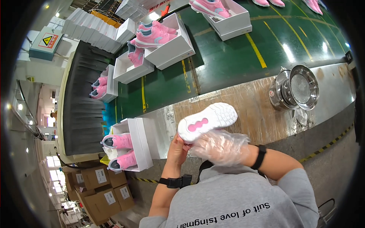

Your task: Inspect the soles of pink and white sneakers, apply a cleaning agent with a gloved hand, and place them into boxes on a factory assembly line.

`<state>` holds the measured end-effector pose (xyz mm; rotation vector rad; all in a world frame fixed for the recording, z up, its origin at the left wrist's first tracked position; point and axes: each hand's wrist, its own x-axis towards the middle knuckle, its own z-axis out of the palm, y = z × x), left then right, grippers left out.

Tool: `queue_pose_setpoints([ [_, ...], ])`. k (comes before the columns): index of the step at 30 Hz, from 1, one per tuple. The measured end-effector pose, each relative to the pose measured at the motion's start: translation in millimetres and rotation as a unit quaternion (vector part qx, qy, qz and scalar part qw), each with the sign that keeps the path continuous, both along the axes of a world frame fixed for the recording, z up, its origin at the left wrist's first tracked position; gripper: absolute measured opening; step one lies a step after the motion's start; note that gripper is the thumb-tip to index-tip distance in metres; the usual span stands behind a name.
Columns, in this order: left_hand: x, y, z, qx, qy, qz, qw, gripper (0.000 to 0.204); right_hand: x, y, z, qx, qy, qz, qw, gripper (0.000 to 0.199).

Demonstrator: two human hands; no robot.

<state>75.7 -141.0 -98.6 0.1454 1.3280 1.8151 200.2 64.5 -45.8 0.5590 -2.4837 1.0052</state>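
A sports shoe is held up in front of me, its white sole with a pink window turned toward me. My left hand is bare and pinches the shoe at its heel end. A loose clear plastic glove covers my right hand, which grips the shoe along its near side; the glove and the sole hide most of those fingers. The shoe's upper faces away and cannot be seen. To the left, an open white shoebox has pink sneakers in it, nearest to my left hand.
Behind the brown-covered work ledge runs a green conveyor belt carrying white boxes of pink sneakers. A round metal strainer-like vessel stands at the ledge's right. Dark strips hang at left, above cardboard cartons.
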Motion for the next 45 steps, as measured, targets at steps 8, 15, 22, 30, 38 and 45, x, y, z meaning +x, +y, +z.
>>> queue_pose_setpoints([
  [8, -3, 9, 1, -0.045, 0.01, -0.004, 0.999, 0.072, -7, 3, 20, -0.156, -0.001, -0.076, 0.985, 0.029],
  [15, 4, 2, -5, -0.029, 0.001, 0.001, 1.0, 0.079, 10, 55, -76, 0.042, -0.147, -0.294, 0.943, 0.016],
  [22, -3, -11, -21, -0.017, -0.009, -0.005, 1.0, 0.082, 13, 73, -58, -0.127, -0.225, -0.302, 0.918, 0.014],
  [30, -6, -3, -27, -0.001, -0.071, 0.046, 0.996, 0.055, 9, 95, -76, -0.113, -0.319, -0.292, 0.895, 0.015],
  [38, -15, -11, -25, 0.0, -0.049, -0.025, 0.998, 0.086, -36, 69, -129, -0.079, -0.199, -0.318, 0.924, 0.018],
  [45, -78, 4, 49, 0.029, -0.083, 0.056, 0.995, 0.051, -35, 73, -87, -0.253, -0.179, -0.391, 0.867, 0.014],
])
